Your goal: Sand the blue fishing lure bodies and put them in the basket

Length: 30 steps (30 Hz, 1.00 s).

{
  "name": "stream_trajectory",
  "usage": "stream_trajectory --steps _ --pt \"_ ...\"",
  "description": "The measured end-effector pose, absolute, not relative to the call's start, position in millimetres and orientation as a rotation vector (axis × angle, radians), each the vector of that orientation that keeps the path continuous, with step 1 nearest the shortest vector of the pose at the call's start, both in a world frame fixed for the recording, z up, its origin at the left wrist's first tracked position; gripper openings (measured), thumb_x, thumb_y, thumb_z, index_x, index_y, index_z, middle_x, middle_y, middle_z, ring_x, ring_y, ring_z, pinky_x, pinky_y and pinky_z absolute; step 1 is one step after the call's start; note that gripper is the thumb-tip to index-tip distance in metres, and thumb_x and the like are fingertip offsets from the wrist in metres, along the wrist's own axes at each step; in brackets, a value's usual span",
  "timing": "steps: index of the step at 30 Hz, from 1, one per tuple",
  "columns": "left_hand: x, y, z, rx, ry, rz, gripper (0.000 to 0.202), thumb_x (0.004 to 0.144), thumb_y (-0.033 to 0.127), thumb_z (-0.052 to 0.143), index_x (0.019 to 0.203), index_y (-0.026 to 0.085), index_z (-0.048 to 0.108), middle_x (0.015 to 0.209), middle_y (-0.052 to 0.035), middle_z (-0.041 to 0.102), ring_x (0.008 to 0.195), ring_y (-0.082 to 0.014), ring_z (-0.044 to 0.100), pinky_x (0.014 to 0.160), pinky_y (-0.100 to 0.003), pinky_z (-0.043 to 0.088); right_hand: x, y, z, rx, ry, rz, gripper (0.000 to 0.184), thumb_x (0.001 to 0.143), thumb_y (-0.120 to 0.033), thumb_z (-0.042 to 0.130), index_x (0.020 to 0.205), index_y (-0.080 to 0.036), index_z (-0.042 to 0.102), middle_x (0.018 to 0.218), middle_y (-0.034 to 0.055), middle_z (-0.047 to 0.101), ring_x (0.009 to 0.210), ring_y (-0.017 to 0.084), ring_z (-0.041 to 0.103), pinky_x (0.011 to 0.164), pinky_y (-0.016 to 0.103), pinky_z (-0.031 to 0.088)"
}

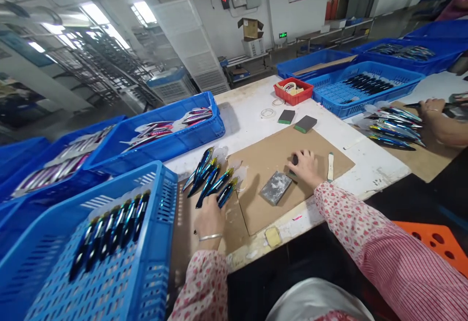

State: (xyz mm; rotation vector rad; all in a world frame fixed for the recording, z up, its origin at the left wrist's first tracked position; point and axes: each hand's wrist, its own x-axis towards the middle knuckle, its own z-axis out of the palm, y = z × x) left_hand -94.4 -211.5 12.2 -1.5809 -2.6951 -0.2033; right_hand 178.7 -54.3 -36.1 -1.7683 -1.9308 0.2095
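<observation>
My left hand point(209, 218) grips a fanned bunch of several glossy blue-green fishing lures point(209, 179) over the left edge of a brown cardboard sheet point(270, 158). On that sheet, my right hand point(306, 167) rests with its fingers curled around a small dark block point(294, 160). A grey sanding block point(276, 187) lies on the cardboard between my two hands. A thin pale stick point(330, 166) lies just right of my right hand.
A blue crate point(153, 243) with a row of dark lures stands at the near left; more blue crates point(171, 143) of lures lie behind it. Two green sponges point(305, 123), a tape ring point(267, 113) and a red tray point(293, 98) sit further back. Another person's hand point(433, 111) works beside lures point(393, 126) at the right.
</observation>
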Motion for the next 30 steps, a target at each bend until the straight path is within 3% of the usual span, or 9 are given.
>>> stream_trajectory --steps 4,7,10,13,18,30 --pt "-74 -224 7 -1.688 -2.820 -0.480 0.048 0.087 0.053 0.045 0.125 0.023 0.051 0.101 -0.0106 0.071 0.094 -0.0308 0.067 0.075 -0.039 0.051 177 -55 -37 -1.768 -1.936 0.225 0.030 0.080 -0.038 0.062 0.107 -0.027 0.065 0.112 0.0088 0.055 0.107 0.029 0.043 0.080 0.038 0.040" --pt "-47 -240 -13 -2.120 -2.753 -0.717 0.046 0.092 0.049 0.034 0.128 0.026 0.048 0.119 -0.0083 0.067 0.110 -0.0248 0.063 0.088 -0.037 0.051 178 -54 -37 -1.756 -1.921 0.227 0.030 0.079 -0.037 0.063 0.107 -0.027 0.065 0.112 0.0079 0.056 0.107 0.029 0.043 0.082 0.039 0.040" --pt "-26 -250 -30 -2.209 -2.718 -0.703 0.045 0.094 0.044 0.027 0.128 0.025 0.050 0.126 -0.0108 0.064 0.118 -0.0233 0.059 0.095 -0.037 0.049 182 -51 -34 -1.751 -1.877 0.284 0.031 0.077 -0.035 0.064 0.107 -0.027 0.066 0.111 0.0073 0.057 0.108 0.029 0.044 0.084 0.039 0.041" --pt "-12 -249 -32 -2.183 -2.670 -0.500 0.046 0.093 0.042 0.027 0.129 0.024 0.051 0.120 -0.0145 0.066 0.110 -0.0269 0.064 0.086 -0.039 0.051 183 -53 -27 -1.676 -1.803 0.422 0.030 0.077 -0.033 0.064 0.105 -0.025 0.066 0.107 0.0059 0.058 0.106 0.027 0.048 0.088 0.038 0.041" --pt "4 -241 -19 -2.171 -2.690 -0.009 0.054 0.093 0.043 0.029 0.139 0.019 0.044 0.098 -0.0179 0.072 0.078 -0.0298 0.071 0.062 -0.039 0.048 168 -65 -16 -1.440 -1.893 0.566 0.030 0.076 -0.033 0.067 0.105 -0.024 0.065 0.106 0.0026 0.058 0.104 0.022 0.050 0.093 0.034 0.041" --pt "15 -241 -13 -2.212 -2.601 0.113 0.050 0.097 0.038 0.032 0.138 0.011 0.042 0.085 -0.0125 0.074 0.074 -0.0257 0.072 0.059 -0.031 0.048 143 -98 6 -1.545 -2.318 0.527 0.034 0.084 -0.038 0.062 0.116 -0.025 0.058 0.115 0.0053 0.054 0.107 0.025 0.043 0.089 0.037 0.039"
